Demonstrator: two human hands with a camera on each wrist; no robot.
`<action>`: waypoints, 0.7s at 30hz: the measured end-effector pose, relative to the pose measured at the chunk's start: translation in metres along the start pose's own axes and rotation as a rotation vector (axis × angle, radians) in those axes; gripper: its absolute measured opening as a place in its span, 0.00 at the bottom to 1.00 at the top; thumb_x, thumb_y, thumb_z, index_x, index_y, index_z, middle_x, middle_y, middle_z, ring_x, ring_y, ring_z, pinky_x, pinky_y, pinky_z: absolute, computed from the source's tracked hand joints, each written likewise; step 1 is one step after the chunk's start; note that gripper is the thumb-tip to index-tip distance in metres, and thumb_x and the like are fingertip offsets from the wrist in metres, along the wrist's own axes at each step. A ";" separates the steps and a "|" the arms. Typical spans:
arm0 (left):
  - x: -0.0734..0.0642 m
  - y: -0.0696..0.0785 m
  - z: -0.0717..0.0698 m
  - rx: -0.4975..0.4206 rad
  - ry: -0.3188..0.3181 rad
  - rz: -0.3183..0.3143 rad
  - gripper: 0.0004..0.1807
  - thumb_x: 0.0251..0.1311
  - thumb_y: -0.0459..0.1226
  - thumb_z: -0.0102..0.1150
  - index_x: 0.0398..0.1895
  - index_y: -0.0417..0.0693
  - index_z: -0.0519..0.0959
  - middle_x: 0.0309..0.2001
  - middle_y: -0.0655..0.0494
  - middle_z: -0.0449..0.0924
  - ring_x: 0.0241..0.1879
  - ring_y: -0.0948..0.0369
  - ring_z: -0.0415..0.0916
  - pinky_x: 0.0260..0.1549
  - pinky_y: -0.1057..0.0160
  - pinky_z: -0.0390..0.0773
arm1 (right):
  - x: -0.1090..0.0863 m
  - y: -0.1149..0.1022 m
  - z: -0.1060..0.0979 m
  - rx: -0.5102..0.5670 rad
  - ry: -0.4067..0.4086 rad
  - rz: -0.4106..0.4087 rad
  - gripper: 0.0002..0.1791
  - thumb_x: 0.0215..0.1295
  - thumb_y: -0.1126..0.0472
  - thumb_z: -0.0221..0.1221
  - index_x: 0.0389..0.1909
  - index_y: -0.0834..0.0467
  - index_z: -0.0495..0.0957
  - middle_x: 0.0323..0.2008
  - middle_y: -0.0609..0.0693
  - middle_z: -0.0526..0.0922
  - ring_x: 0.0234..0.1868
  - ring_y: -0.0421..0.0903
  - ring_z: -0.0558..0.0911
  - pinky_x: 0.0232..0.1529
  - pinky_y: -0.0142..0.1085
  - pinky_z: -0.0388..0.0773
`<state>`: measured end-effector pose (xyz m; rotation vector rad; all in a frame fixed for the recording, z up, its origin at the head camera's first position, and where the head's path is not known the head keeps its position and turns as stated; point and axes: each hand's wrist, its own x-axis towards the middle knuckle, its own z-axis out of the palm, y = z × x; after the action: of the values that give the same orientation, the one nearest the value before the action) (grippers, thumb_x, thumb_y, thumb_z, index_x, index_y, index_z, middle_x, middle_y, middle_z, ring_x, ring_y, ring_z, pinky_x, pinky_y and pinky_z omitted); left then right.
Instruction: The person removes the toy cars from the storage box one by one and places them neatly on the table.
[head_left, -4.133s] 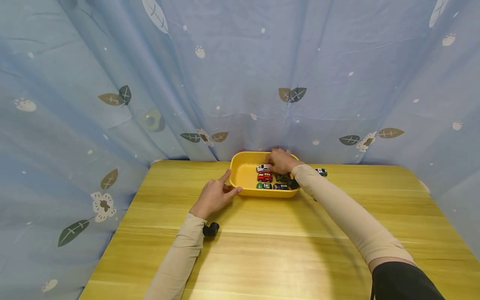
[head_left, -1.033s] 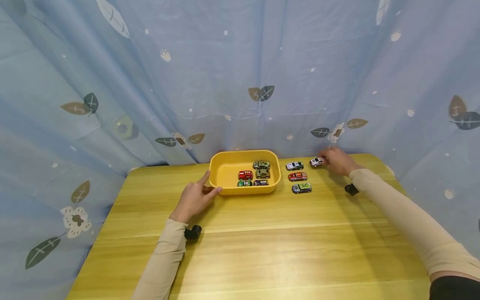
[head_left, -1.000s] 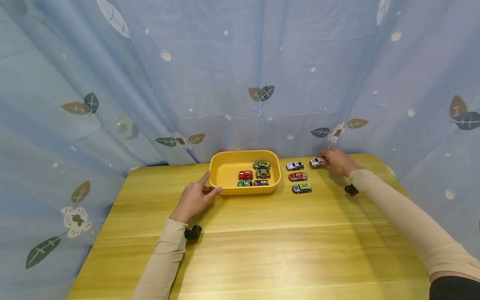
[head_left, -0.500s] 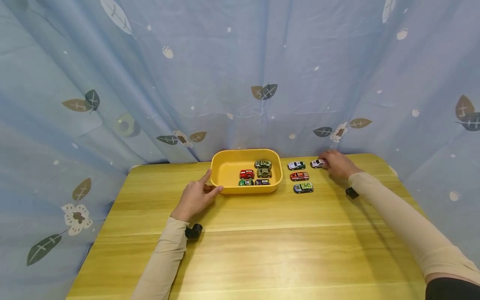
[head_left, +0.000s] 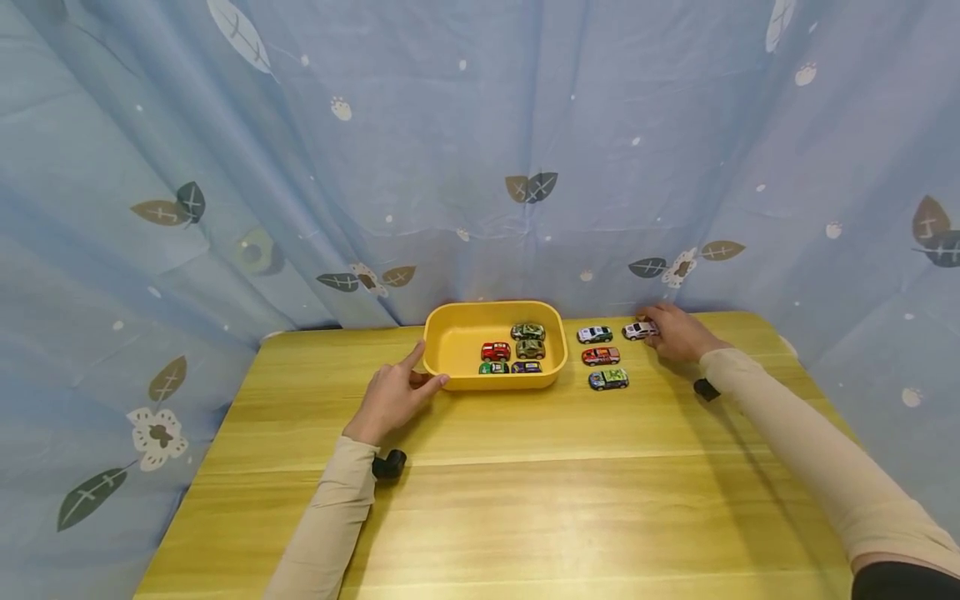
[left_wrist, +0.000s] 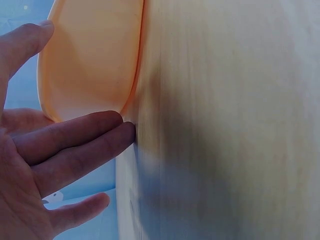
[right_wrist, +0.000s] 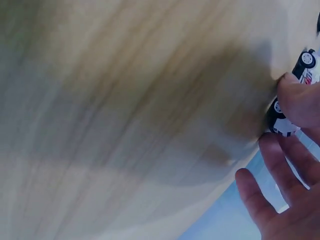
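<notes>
Surface point(head_left: 555, 492) right of tray point(head_left: 498, 382) gained white car point(head_left: 637, 332), making four out; right hand point(head_left: 678, 336) pinched it, left hand point(head_left: 392, 400) touched tray.

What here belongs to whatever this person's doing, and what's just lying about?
Seemingly part of it:
right hand, pinching a white toy car
left hand, touching the yellow tray
five cars inside
three more cars beside it

Just surroundings:
wooden table
blue patterned curtain

Around the yellow tray point(head_left: 461, 346), the curtain point(head_left: 450, 150) blocks twelve o'clock, toy cars point(head_left: 601, 357) three. The tabletop point(head_left: 525, 483) offers passage at six.
</notes>
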<state>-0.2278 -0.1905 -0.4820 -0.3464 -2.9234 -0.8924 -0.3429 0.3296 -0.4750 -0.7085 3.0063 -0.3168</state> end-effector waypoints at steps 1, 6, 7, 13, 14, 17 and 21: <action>0.000 0.000 0.000 0.001 0.000 0.000 0.51 0.72 0.63 0.61 0.84 0.41 0.57 0.49 0.42 0.91 0.56 0.43 0.87 0.62 0.41 0.80 | -0.001 0.000 0.000 0.003 -0.005 0.000 0.30 0.71 0.67 0.64 0.70 0.70 0.70 0.62 0.72 0.77 0.64 0.73 0.76 0.67 0.67 0.72; 0.000 -0.001 0.001 0.003 0.006 -0.004 0.51 0.71 0.62 0.61 0.84 0.40 0.58 0.49 0.42 0.91 0.56 0.43 0.87 0.61 0.41 0.81 | 0.000 -0.010 -0.006 0.006 -0.013 -0.023 0.35 0.72 0.69 0.60 0.76 0.71 0.60 0.66 0.77 0.72 0.65 0.76 0.74 0.68 0.68 0.71; 0.000 -0.001 0.001 0.002 0.007 -0.003 0.51 0.71 0.62 0.61 0.84 0.40 0.58 0.48 0.42 0.91 0.56 0.43 0.87 0.61 0.41 0.81 | 0.001 -0.014 -0.008 -0.001 -0.006 -0.030 0.34 0.73 0.70 0.59 0.77 0.71 0.60 0.66 0.77 0.71 0.65 0.76 0.74 0.67 0.68 0.72; 0.000 -0.001 0.001 0.001 0.004 -0.006 0.51 0.71 0.63 0.61 0.84 0.41 0.58 0.48 0.42 0.91 0.57 0.43 0.86 0.61 0.41 0.81 | 0.017 -0.048 -0.029 -0.037 0.114 -0.140 0.22 0.79 0.68 0.56 0.69 0.71 0.70 0.62 0.73 0.76 0.60 0.71 0.79 0.61 0.64 0.77; 0.000 0.000 0.001 0.002 0.005 -0.008 0.51 0.71 0.63 0.61 0.84 0.41 0.58 0.49 0.42 0.91 0.57 0.43 0.86 0.61 0.41 0.81 | 0.022 -0.055 -0.032 -0.035 0.131 -0.158 0.21 0.80 0.65 0.57 0.67 0.70 0.72 0.62 0.72 0.77 0.59 0.70 0.79 0.61 0.63 0.77; -0.001 0.000 0.000 0.009 0.008 -0.011 0.50 0.71 0.63 0.61 0.84 0.43 0.58 0.49 0.42 0.91 0.57 0.43 0.86 0.62 0.41 0.80 | 0.036 -0.079 -0.038 -0.019 0.139 -0.199 0.21 0.81 0.56 0.59 0.63 0.67 0.76 0.62 0.68 0.78 0.60 0.67 0.79 0.61 0.62 0.77; -0.001 0.001 -0.001 0.013 0.004 -0.009 0.50 0.71 0.63 0.60 0.84 0.43 0.58 0.50 0.41 0.90 0.58 0.42 0.86 0.63 0.41 0.80 | 0.053 -0.111 -0.039 -0.002 0.102 -0.236 0.24 0.79 0.47 0.60 0.62 0.61 0.79 0.66 0.65 0.76 0.67 0.66 0.75 0.68 0.62 0.72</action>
<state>-0.2265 -0.1906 -0.4808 -0.3305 -2.9277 -0.8737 -0.3447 0.2170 -0.4131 -1.0833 3.0188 -0.3676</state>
